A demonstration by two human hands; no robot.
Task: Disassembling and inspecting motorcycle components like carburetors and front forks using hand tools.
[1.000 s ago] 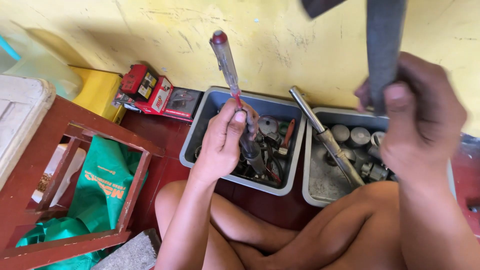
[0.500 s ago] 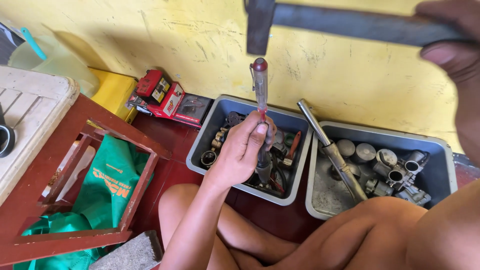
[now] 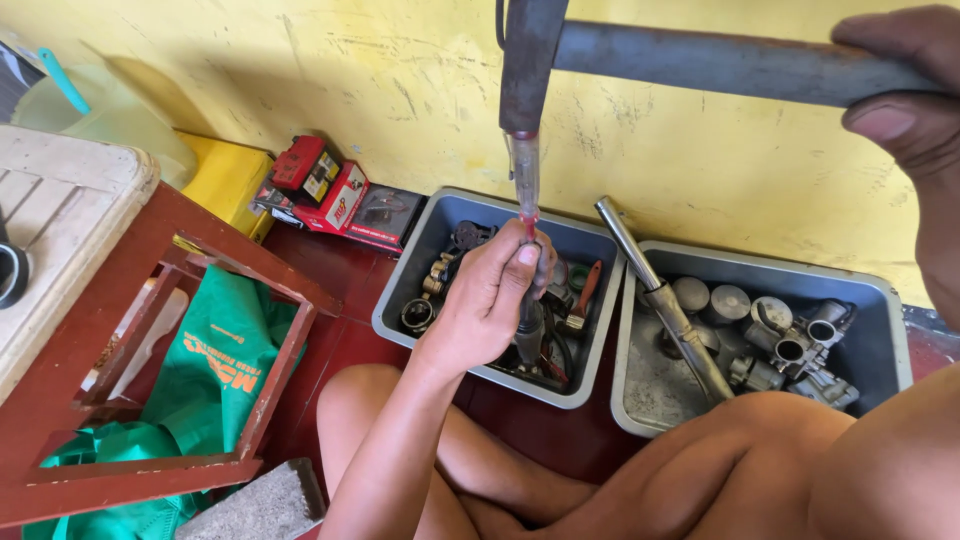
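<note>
While seated on the dark red floor (image 3: 330, 340), left hand (image 3: 490, 300) clamped around upright screwdriver (image 3: 526, 190), long axis vertical, clear handle topmost. Right hand (image 3: 905, 90) closed on hammer (image 3: 700, 60) shaft at far right; shaft horizontal, head touching screwdriver's top end, directly above the left hand. Tip hidden behind fingers, over near-left grey tray (image 3: 400, 300) of small metal parts. Second grey tray (image 3: 880, 310) to the right. Yellow wall (image 3: 700, 180) behind; red wooden frame (image 3: 290, 290) and green cloth (image 3: 210, 360) at left.
</note>
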